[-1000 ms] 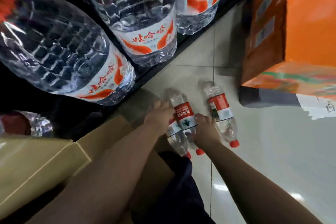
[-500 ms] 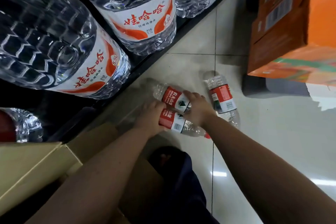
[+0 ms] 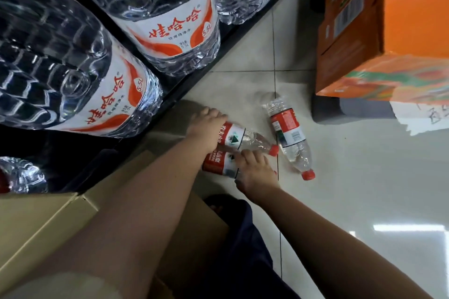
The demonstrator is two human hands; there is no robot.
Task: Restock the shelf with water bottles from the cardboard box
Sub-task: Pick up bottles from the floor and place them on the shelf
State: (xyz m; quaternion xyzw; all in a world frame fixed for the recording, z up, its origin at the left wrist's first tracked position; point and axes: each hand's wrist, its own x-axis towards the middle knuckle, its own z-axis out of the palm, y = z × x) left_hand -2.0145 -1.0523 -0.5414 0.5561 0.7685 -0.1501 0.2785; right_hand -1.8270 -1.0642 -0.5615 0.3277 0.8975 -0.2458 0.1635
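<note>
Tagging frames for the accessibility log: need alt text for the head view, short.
Two bare hands gather small clear plastic water bottles with red labels lying on a pale tiled floor: the left hand closes its grip on one, the right hand on another, a third lies loose beside them. Large clear water jugs fill the black shelf to the left.

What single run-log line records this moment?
left hand: holds upper red-labelled clear plastic bottle | right hand: on lower red-labelled bottle | third bottle: loose on floor

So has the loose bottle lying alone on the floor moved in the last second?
No. The loose bottle lies at the same tile seam, beside the orange box.
</note>
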